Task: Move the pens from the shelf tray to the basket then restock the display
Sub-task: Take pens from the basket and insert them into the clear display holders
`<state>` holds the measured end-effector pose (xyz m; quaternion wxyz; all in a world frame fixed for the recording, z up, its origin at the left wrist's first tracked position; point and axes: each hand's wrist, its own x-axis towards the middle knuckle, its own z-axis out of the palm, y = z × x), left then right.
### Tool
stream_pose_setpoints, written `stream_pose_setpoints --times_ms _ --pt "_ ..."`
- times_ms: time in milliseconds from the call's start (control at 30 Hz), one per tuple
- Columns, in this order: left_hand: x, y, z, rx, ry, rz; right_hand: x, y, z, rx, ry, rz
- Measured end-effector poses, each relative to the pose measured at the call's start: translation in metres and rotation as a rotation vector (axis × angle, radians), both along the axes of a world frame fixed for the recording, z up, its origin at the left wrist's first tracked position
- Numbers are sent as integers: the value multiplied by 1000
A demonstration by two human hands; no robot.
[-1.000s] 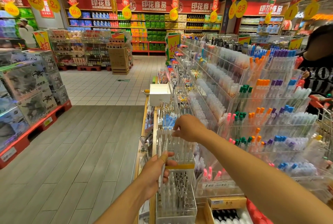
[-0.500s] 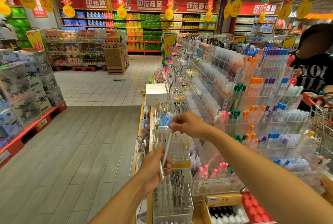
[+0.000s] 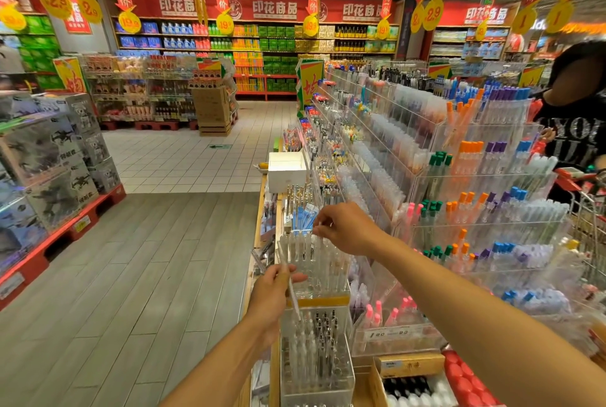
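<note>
A clear acrylic shelf tray (image 3: 313,264) at the display's near end is packed with upright clear-barrelled pens. My right hand (image 3: 347,228) reaches over it and pinches the top of one pen in the tray. My left hand (image 3: 273,288) hovers at the tray's left side and grips a clear pen (image 3: 292,296) that slants down toward a lower clear tray (image 3: 316,357) of pens. No basket is visible.
Tiered acrylic racks of coloured pens (image 3: 475,210) run along the right. A white box (image 3: 287,170) sits further up the shelf. A person in a black shirt (image 3: 574,131) stands beyond the racks with a red cart (image 3: 587,210). Boxed goods on red pallets (image 3: 55,160) line the left.
My right hand passed a drawn pen to the left hand, then went back to the tray top. My left hand has shifted up slightly, holding the pen.
</note>
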<state>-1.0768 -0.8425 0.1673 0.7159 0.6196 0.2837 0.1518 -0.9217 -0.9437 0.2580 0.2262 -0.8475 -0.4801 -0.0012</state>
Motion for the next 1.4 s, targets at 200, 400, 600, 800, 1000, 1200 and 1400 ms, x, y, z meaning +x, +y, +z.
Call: stream_pose_setpoints --times_ms 200,400,600,800,1000,1200,1400 --pt "5 1 2 204 -119 80 2 -1 -14 -77 9 -24" --pt "14 0 9 494 -97 54 3 6 -11 -130 89 -59" --pt "24 -3 11 668 -82 -16 -2 20 -9 -217 67 -53" --pt "31 0 10 763 -5 -115 2 16 -13 -189 63 -68" --pt "33 -2 -2 804 51 -119 7 11 -19 -137 107 -68" --pt "36 -1 -4 783 50 -135 10 7 -24 -71 193 -66" --pt "40 -5 -5 754 60 -120 5 6 -23 -92 182 -54"
